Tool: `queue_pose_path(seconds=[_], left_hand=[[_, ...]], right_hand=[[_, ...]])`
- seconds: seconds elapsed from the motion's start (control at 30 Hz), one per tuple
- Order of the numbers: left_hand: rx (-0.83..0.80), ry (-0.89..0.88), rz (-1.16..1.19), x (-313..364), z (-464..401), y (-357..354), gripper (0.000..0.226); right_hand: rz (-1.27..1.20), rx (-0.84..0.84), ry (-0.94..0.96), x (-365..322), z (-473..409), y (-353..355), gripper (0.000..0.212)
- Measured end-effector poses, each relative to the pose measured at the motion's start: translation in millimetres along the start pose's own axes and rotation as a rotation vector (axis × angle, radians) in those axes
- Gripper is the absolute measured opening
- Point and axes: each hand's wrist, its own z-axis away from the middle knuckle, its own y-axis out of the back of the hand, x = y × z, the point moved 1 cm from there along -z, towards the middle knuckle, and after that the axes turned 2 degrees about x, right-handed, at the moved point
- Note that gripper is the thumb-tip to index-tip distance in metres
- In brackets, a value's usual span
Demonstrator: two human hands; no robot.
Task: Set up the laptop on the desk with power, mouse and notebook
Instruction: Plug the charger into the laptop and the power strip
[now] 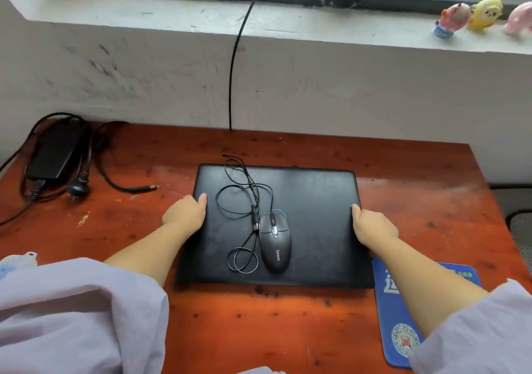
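Both your left hand [185, 211] and right hand [372, 224] clasp the closed flat black laptop [313, 215] mid-desk, wired black mouse [275, 241] riding its lid, black power brick [53, 154] unplugged at ten o'clock, no notebook visible.

Both forearms bare. Left sleeve [77, 313]: loose pale lilac fabric, creased, pushed above elbow. Right sleeve [478, 333]: same fabric, same colour. Left hand [184, 213], right hand [372, 225]: no rings or gloves seen.

Three little toy figures [486, 16] sit on the far-right window sill [172, 19], and a black cable [234, 65] hangs down the scuffed wall [115, 79].
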Motion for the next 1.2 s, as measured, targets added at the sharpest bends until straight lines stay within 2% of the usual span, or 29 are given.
queue_pose_path(seconds=[0.1,0.2,0.27,0.43,0.6,0.7,0.77,0.9,1.03,1.2], left_hand=[[-0.010,-0.041,0.023,-10.1,12.7,1.9,0.056],[0.007,-0.156,-0.030,-27.7,23.5,6.3,0.047],[0.033,-0.225,-0.079,-40.5,29.0,11.2,0.040],[0.139,-0.320,-0.078,-71.3,17.1,34.7,0.024],[0.267,-0.492,-0.157,-103.9,-25.4,52.3,0.035],[0.262,-0.568,-0.213,-124.0,-53.7,52.2,0.043],[0.226,-0.589,-0.229,-135.6,-68.1,51.5,0.041],[0.162,-0.648,-0.196,-144.3,-87.4,49.4,0.030],[0.156,-0.731,-0.118,-142.9,-98.6,49.4,0.023],[0.090,-0.779,0.068,-111.5,-94.5,51.7,0.022]], right_hand=[[-0.057,0.035,-0.030,-6.8,7.9,6.4,0.047],[-0.031,0.313,0.089,-28.9,13.7,18.3,0.035],[-0.068,0.436,0.180,-57.1,18.0,26.8,0.036],[-0.165,0.528,0.439,-150.8,39.6,29.4,0.035],[-0.188,0.557,0.677,-241.6,64.6,17.1,0.028],[-0.183,0.471,0.820,-286.7,71.4,6.4,0.027],[-0.140,0.371,0.840,-311.1,69.2,-0.5,0.030],[-0.116,0.221,0.719,-338.2,48.1,-6.7,0.036],[0.075,0.147,0.604,-349.9,14.5,-6.1,0.032],[0.075,-0.058,0.544,-361.0,-23.3,0.6,0.052]])
